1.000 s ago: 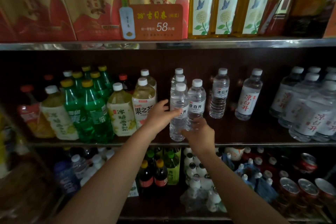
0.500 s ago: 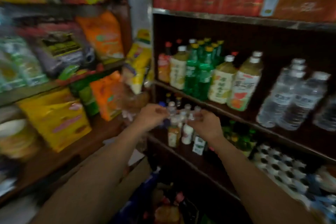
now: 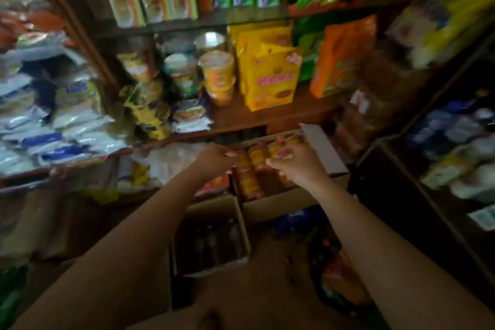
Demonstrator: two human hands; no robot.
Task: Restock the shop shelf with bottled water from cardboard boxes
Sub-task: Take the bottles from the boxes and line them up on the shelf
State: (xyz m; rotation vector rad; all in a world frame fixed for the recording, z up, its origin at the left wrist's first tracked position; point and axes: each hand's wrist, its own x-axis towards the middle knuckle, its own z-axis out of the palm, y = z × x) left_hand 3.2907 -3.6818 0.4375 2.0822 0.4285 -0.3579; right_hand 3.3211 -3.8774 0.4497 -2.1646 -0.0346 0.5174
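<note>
Head view — left hand (image 3: 217,158) and right hand (image 3: 297,162), loosely curled and holding nothing, hover above the open cardboard box (image 3: 270,206) of orange-labelled bottles (image 3: 254,169) — likely seeking stock.

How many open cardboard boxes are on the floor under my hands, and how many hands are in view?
Open cardboard box holding yellow-labelled bottles: 1
Open cardboard box holding dark bottles: 1
Hands: 2, the left hand and the right hand
Total: 4
</note>
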